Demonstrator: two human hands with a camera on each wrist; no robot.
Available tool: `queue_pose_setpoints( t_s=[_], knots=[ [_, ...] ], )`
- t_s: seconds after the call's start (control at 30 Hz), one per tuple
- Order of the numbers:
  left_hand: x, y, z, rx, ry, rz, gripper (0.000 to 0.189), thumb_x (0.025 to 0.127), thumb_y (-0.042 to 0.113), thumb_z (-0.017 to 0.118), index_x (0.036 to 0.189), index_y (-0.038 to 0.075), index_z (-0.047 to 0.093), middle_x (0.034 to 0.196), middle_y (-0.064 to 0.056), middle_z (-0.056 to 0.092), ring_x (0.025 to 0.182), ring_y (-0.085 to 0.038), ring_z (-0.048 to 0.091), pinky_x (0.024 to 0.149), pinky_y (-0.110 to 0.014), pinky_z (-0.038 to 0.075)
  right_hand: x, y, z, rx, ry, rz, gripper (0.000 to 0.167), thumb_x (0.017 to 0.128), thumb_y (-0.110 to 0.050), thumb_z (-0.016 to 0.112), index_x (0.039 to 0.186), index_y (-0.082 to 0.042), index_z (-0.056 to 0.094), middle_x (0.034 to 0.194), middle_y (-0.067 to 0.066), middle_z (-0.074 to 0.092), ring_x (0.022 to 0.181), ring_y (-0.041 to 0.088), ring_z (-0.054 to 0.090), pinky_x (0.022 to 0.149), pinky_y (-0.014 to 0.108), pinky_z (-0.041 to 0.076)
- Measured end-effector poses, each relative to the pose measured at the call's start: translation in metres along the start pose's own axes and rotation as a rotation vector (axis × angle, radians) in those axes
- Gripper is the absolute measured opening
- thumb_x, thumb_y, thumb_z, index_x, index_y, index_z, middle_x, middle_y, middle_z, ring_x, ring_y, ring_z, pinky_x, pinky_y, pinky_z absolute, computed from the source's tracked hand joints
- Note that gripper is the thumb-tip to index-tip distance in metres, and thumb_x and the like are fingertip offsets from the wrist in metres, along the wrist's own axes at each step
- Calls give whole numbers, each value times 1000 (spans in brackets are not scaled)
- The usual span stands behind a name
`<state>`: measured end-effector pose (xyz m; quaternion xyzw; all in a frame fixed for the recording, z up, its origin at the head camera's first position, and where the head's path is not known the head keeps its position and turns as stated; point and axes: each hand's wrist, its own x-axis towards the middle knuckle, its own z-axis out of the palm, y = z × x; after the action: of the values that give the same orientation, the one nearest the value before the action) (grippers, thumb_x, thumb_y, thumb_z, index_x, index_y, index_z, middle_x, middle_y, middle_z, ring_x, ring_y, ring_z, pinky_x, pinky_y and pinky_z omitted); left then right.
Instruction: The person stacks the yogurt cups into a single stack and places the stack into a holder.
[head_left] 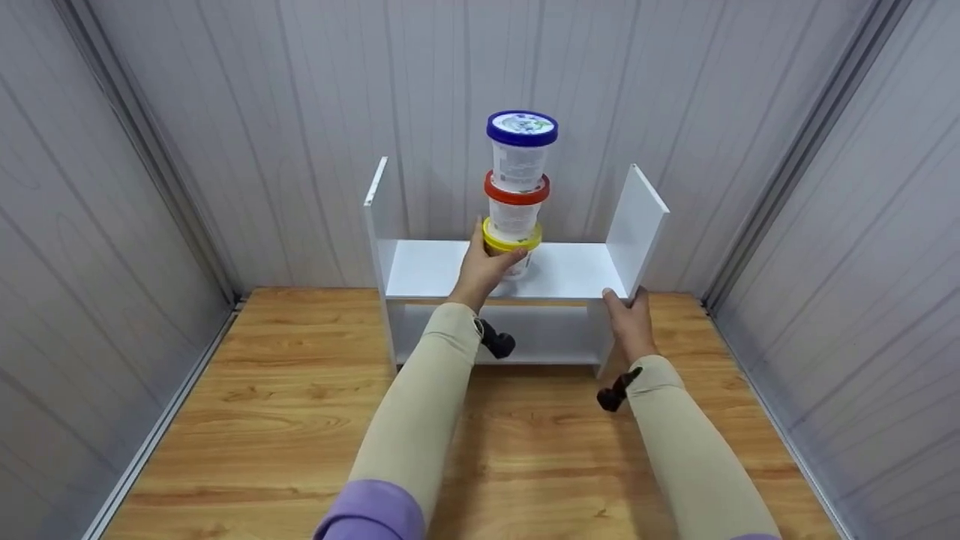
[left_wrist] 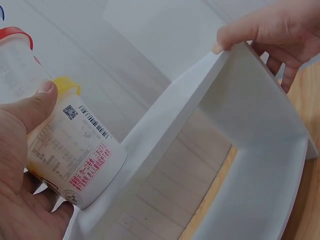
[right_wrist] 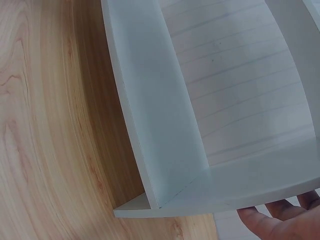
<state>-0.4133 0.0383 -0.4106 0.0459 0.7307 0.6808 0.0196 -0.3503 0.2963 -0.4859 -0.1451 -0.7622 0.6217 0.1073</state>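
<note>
Three lidded white tubs stand stacked on the upper board of a white shelf [head_left: 435, 270]. On top is the blue-lidded tub [head_left: 519, 161], the red-lidded tub [head_left: 513, 217] sits in the middle, and the yellow-lidded tub [left_wrist: 75, 150] is lowest. My left hand [head_left: 481, 271] grips the yellow-lidded tub, thumb on its near side below the lid and fingers round the other side. With my right hand [head_left: 631, 322] I hold the shelf's right side panel [head_left: 637, 225], the thumb on the upper board's front corner and the fingers behind the panel's outer face.
The shelf stands on a wood-grain surface [head_left: 300, 375], near the panelled back wall [head_left: 315, 135]. Side walls rise at left [head_left: 75, 262] and right [head_left: 847, 262]. A lower board [right_wrist: 150, 100] spans the shelf under the upper one.
</note>
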Motion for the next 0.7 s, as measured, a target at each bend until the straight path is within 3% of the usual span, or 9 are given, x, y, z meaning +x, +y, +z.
queue_pose_setpoints(
  t_s=[0.2,0.4,0.7],
  knots=[
    [-5,1,-10,7,-22,-27,119,82,32,86,164,24,-1,168,-2,20,154,-24,17,125,-47,13,0,0,5,10,-18,-23,84,101,-39,54,161,-9,5,165,18,16,151,31,20,123,46,20],
    [-14,3,-24,180,-57,-52,124,79,53,82,164,23,-4,170,-6,11,155,-28,11,123,-54,15,2,0,1,-9,-39,-24,82,102,-38,53,160,-4,6,162,23,19,149,33,23,122,46,23],
    [-34,4,-48,358,-51,17,111,86,53,76,165,20,5,169,-11,13,155,-32,11,123,-54,16,2,-9,-20,-218,-12,-6,92,96,-53,61,158,0,17,153,28,35,139,39,41,114,48,39]
  ],
)
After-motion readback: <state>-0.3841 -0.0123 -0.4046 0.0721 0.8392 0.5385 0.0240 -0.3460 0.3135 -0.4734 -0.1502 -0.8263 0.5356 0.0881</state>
